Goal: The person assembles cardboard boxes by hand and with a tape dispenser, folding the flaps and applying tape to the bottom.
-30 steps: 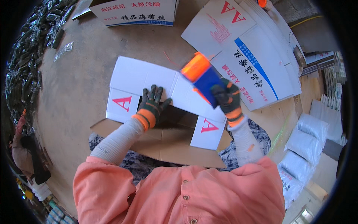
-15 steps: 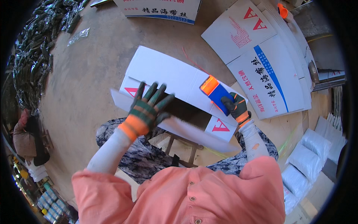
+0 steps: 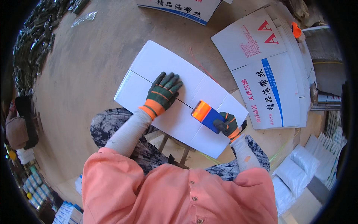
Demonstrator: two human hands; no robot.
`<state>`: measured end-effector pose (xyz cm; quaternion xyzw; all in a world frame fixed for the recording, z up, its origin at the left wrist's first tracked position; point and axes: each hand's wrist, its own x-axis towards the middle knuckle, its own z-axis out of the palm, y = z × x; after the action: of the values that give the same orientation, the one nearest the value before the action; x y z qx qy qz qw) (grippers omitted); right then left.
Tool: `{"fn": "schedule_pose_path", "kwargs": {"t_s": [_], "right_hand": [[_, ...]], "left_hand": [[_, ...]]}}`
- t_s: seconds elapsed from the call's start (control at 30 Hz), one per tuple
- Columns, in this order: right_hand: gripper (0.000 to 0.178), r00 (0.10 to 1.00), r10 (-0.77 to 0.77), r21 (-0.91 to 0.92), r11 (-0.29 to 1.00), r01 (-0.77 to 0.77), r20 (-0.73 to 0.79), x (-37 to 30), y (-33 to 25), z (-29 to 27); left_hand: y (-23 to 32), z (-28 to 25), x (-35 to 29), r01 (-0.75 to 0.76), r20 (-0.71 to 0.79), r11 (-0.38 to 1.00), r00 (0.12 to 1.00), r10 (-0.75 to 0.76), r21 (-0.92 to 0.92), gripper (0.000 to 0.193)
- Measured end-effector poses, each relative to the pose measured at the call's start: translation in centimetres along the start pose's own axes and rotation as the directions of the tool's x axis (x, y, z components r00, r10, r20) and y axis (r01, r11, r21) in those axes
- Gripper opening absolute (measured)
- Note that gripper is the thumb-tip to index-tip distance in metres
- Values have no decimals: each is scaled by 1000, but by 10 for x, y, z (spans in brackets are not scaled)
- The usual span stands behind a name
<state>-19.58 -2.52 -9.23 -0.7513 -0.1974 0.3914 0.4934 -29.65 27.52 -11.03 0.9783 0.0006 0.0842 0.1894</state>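
Note:
A white cardboard carton [image 3: 167,56] lies across my knees, tilted to the right, its long flaps folded flat so that they meet in a narrow dark seam. On the flaps near that seam rests my left hand [image 3: 164,91], in a green and orange glove, fingers stretched out and holding nothing. My right hand [image 3: 228,125], gloved alike, grips a blue and orange tape dispenser [image 3: 209,116] by its blue part. The dispenser's orange end points up and left over the carton, close to the seam's right part. Whether it touches the cardboard I cannot tell.
Flattened printed cartons [image 3: 257,71] are stacked at the right. Another printed carton [image 3: 182,9] stands at the far edge. Dark plastic-wrapped packs [image 3: 33,52] are heaped at far left. Clear-wrapped white bundles [image 3: 294,171] lie at lower right, and an orange object [image 3: 296,30] rests beyond the stack.
The carton's near flap has swung down, covering the dark opening. My left hand has moved right onto the closed flaps. The tape dispenser has come down and left, nearer the seam.

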Motion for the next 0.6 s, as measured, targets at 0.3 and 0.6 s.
{"fn": "schedule_pose_path", "kwargs": {"t_s": [0.3,0.6], "right_hand": [[44,996,9,29,1000,-11,85,-13,13,-7],[34,998,3,-167,986,8,71,21,-72,42]], "left_hand": [[91,-7,-24,740,896,-515,414,-159,-433,63],[14,-13,-16,607,419,57,610,-673,-793,18]]}}
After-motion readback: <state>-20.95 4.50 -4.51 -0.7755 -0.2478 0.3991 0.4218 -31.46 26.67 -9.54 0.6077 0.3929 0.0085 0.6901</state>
